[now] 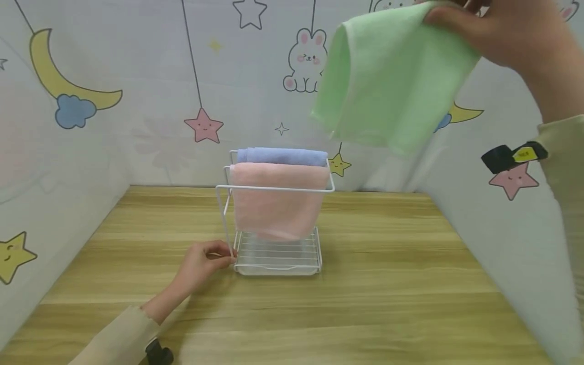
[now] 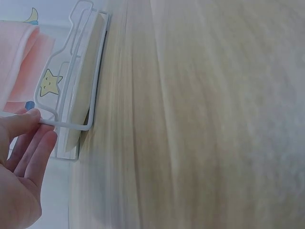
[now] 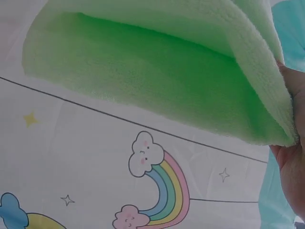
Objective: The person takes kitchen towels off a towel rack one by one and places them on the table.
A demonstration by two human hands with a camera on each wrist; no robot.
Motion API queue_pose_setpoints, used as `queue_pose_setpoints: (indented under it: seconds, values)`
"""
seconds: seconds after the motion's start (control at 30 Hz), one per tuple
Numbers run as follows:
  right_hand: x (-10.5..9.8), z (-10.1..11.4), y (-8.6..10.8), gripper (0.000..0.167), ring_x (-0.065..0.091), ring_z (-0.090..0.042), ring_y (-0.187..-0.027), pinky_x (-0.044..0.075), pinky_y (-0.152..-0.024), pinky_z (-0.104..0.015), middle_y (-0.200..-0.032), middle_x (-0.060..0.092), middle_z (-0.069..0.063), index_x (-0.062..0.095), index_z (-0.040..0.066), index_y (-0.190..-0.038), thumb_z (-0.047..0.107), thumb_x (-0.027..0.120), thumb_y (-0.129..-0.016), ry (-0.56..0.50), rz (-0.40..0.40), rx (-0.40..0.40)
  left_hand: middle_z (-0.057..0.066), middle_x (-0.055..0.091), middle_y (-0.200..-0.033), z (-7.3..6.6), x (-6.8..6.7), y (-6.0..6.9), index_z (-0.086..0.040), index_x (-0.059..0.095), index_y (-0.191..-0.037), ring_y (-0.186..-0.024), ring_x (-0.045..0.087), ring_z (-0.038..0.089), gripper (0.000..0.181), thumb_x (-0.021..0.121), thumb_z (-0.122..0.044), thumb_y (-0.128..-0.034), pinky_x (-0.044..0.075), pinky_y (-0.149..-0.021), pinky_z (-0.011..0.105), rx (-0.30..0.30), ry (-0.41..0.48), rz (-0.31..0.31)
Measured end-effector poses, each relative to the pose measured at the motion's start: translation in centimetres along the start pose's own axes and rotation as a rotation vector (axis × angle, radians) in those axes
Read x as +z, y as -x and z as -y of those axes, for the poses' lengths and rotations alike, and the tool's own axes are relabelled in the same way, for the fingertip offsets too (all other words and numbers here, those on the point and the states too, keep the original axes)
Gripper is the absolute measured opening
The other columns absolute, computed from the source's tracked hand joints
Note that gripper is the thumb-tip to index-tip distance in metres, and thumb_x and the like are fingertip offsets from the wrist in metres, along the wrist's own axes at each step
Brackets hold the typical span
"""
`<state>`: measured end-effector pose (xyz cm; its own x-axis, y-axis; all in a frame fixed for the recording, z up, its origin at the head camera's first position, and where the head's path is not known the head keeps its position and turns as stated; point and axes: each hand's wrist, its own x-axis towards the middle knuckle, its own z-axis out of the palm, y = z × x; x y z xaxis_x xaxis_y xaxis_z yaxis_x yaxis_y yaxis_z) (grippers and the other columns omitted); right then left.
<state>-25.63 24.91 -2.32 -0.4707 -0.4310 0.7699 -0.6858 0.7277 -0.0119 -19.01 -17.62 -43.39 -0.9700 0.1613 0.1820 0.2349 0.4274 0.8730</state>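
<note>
High at the right of the head view, my right hand pinches a folded green towel by its upper edge, and the cloth hangs in the air. The right wrist view looks into the towel's open fold. My left hand pinches the lower left corner of a white wire rack on the table; in the left wrist view, thumb and fingers meet on the wire. A pink towel hangs over one of the rack's upper bars, with a blue towel on the bar behind it.
The rack's front top bar passes before the pink towel. A pale tray forms the rack's base. Around it lies the wood-patterned table, bounded by white cloth walls with cartoon prints.
</note>
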Motion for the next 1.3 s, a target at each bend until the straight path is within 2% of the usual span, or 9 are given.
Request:
queue_pose_setpoints:
  seconds: [0.03,0.2,0.33,0.4,0.6,0.8,0.87,1.0,1.3]
  values:
    - [0.0,-0.2,0.1,0.020,0.041,0.012,-0.075,0.033,-0.072,-0.010,-0.084,0.045,0.037,0.068,0.026,-0.107,0.014,0.070,-0.091,-0.006,0.008,0.015,0.013,0.076,-0.099,0.0,0.0,0.0,-0.007,0.074,-0.090,-0.080,0.070,0.003,0.007,0.077,-0.007,-0.0831,0.059,-0.072,0.020,0.000,-0.001,-0.001]
    - [0.4,-1.3,1.0,0.023,0.044,0.010,-0.076,0.035,-0.072,-0.011,-0.088,0.051,0.039,0.074,0.010,-0.115,0.015,0.068,-0.094,-0.007,0.068,0.099,0.015,0.076,-0.100,0.0,-0.1,-0.1,-0.005,0.074,-0.090,-0.080,0.071,0.004,0.008,0.077,-0.007,-0.0828,0.059,-0.073,0.019,0.000,0.008,-0.003]
    - [1.2,-2.4,1.9,0.022,0.042,0.009,-0.080,0.036,-0.071,-0.010,-0.086,0.048,0.036,0.074,0.005,-0.112,0.015,0.067,-0.094,0.023,0.118,0.128,0.015,0.076,-0.100,0.0,0.0,0.0,-0.004,0.074,-0.090,-0.081,0.071,0.004,0.009,0.077,-0.008,-0.0828,0.059,-0.073,0.019,0.004,0.013,0.001]
    - [1.9,-3.0,2.3,0.022,0.042,0.009,-0.081,0.036,-0.071,-0.008,-0.086,0.047,0.036,0.073,0.002,-0.111,0.014,0.067,-0.094,0.048,0.136,0.110,0.015,0.076,-0.100,0.0,0.1,0.0,-0.005,0.075,-0.090,-0.081,0.071,0.004,0.008,0.077,-0.008,-0.0827,0.059,-0.073,0.019,0.005,0.014,-0.001]
    - [4.1,-4.6,4.0,0.020,0.043,0.007,-0.076,0.036,-0.069,-0.010,-0.086,0.048,0.033,0.074,0.006,-0.109,0.017,0.066,-0.095,0.067,0.207,0.094,0.015,0.076,-0.099,-0.2,0.1,0.1,-0.005,0.075,-0.089,-0.080,0.070,0.003,0.008,0.078,-0.007,-0.0823,0.059,-0.073,0.019,0.006,0.013,-0.009]
    - [6.9,-5.4,6.2,0.015,0.043,0.007,-0.074,0.037,-0.068,-0.009,-0.090,0.064,0.001,0.074,0.005,-0.105,0.012,0.068,-0.093,0.037,0.262,0.030,0.016,0.076,-0.100,-0.4,0.0,0.4,-0.003,0.075,-0.090,-0.081,0.071,0.004,0.009,0.078,-0.007,-0.0820,0.058,-0.073,0.018,0.002,0.026,-0.011]
    - [7.7,-5.6,7.1,0.013,0.044,0.007,-0.074,0.037,-0.068,-0.008,-0.090,0.066,-0.005,0.074,0.004,-0.103,0.009,0.069,-0.092,0.023,0.268,0.010,0.016,0.076,-0.100,-0.5,-0.1,0.4,-0.003,0.075,-0.090,-0.082,0.071,0.004,0.010,0.078,-0.007,-0.0819,0.058,-0.073,0.018,0.005,0.028,-0.011]
    - [8.9,-5.8,9.0,0.011,0.045,0.004,-0.074,0.038,-0.067,-0.008,-0.087,0.066,-0.004,0.074,0.004,-0.101,0.006,0.069,-0.091,-0.010,0.292,-0.002,0.015,0.076,-0.100,-0.5,0.0,0.5,-0.003,0.075,-0.090,-0.081,0.071,0.004,0.010,0.078,-0.007,-0.0813,0.058,-0.073,0.018,-0.001,0.033,-0.012]
    - [10.8,-6.3,13.6,0.009,0.049,0.000,-0.074,0.043,-0.067,-0.010,-0.084,0.062,0.004,0.074,0.008,-0.098,0.005,0.069,-0.091,-0.076,0.395,0.042,0.016,0.076,-0.100,-0.6,0.0,0.5,-0.002,0.074,-0.090,-0.082,0.071,0.004,0.010,0.078,-0.006,-0.0815,0.058,-0.073,0.017,-0.008,0.038,-0.013]
